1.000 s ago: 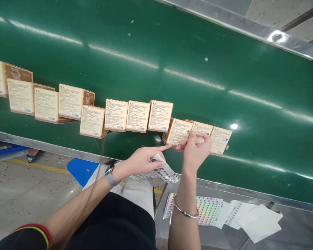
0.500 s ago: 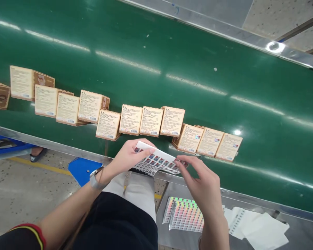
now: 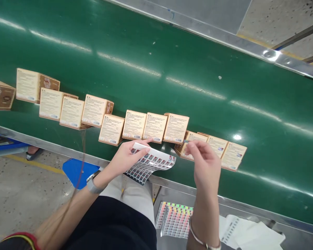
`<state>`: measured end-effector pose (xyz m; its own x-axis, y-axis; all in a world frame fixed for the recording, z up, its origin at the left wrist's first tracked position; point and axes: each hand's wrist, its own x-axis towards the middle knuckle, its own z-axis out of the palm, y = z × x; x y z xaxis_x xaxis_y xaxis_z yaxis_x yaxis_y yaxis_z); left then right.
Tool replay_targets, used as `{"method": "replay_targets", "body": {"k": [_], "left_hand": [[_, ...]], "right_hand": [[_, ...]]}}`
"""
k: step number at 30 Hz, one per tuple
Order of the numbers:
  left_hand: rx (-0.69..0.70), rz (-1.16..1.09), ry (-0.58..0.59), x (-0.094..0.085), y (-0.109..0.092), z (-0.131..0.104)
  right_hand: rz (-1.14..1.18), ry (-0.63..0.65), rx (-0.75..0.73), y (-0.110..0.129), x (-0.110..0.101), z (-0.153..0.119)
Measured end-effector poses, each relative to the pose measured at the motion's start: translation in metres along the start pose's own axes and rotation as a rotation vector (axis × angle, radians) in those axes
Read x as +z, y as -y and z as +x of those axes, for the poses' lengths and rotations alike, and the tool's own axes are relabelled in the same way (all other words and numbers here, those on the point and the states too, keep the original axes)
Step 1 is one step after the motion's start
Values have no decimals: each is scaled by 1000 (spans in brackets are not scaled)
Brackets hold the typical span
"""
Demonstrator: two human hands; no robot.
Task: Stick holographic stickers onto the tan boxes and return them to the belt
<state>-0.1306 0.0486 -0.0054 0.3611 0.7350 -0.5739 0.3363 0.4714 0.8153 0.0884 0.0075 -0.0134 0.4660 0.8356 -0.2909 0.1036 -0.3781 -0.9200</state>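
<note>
My left hand (image 3: 129, 156) pinches a curled sheet of small stickers (image 3: 156, 162) by its white upper edge, thumb on top. The sheet hangs over the green surface's near edge. My right hand (image 3: 205, 158) is closed, with a small sticker (image 3: 185, 141) at its fingertips. It is over a cream and brown box (image 3: 195, 136) and partly hides it. To the right stand a box (image 3: 216, 146) and another box (image 3: 234, 155), each with a small shiny sticker. Just beyond my left hand is a box (image 3: 134, 124) with printed text and a barcode.
Several more boxes (image 3: 91, 109) run in a staggered row leftward along the green surface (image 3: 146, 69). Below its metal edge, a grey shelf (image 3: 181, 192) holds shiny sticker sheets (image 3: 176, 220) and white papers (image 3: 258, 232). A blue stool (image 3: 77, 172) stands at the lower left.
My right hand has come away from the sticker sheet with a small sticker and moved up over a box. My left hand still holds the sheet. The boxes appear slightly lower and further right in view.
</note>
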Motion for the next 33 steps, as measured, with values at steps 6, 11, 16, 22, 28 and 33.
{"method": "replay_targets", "body": {"k": [6,11,16,22,28,33], "left_hand": [[-4,44,39,-6,5,0],[0,29,68,-9,2,0],[37,43,89,-15,2,0],[65,62,104,-25,-1,-2],[83,32,76,-37,-3,-4],[69,4,40,-44,-6,-5]], "right_hand": [[299,-38,266,-6,24,36],[237,-64,249,-6,28,34],[165,-149,230,-3,35,31],[-48,-318,187,-3,49,28],[-97,-225,123,0,40,22],[-342,385,-190,20,20,-10]]}}
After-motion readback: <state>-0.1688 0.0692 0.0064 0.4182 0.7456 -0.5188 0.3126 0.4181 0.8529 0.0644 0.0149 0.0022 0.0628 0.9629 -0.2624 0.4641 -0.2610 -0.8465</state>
